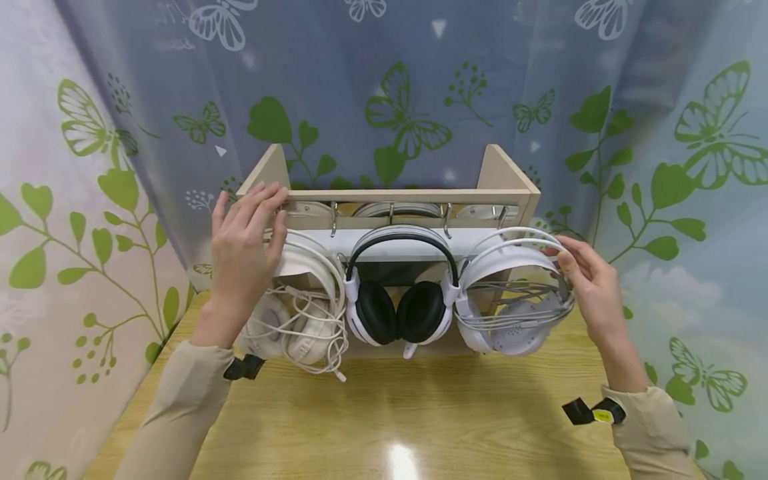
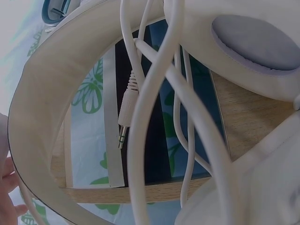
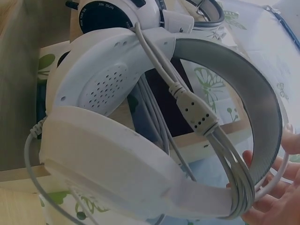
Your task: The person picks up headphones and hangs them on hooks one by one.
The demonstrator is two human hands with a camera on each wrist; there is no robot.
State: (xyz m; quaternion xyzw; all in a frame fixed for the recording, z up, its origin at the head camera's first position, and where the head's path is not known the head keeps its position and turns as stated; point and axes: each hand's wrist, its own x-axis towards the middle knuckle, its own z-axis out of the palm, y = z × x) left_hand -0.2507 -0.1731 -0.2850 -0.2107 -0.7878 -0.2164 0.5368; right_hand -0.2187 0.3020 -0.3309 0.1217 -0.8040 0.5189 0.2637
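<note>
My left hand (image 1: 246, 250) rests at the left end of the wooden rack (image 1: 390, 195), fingers extended over its top edge beside the headband of cream-white headphones (image 1: 315, 337). Their tangled cable is wrapped about the earcups, and its plug (image 2: 127, 108) dangles in the left wrist view. On the right, my right hand (image 1: 594, 287) pinches the headband side of other white headphones (image 1: 522, 327), thumb in front and fingers behind. A bundled grey cable (image 3: 199, 112) loops around these. Between both pairs hang white headphones with black ear pads (image 1: 423, 312), touched by neither hand.
Several metal hooks (image 1: 447, 220) line the rack's front under its top rail. Upright side panels (image 1: 510, 170) rise at its ends. It stands on a wood-grain table (image 1: 372, 413), with butterfly-patterned curtains (image 1: 336, 80) behind and at both sides.
</note>
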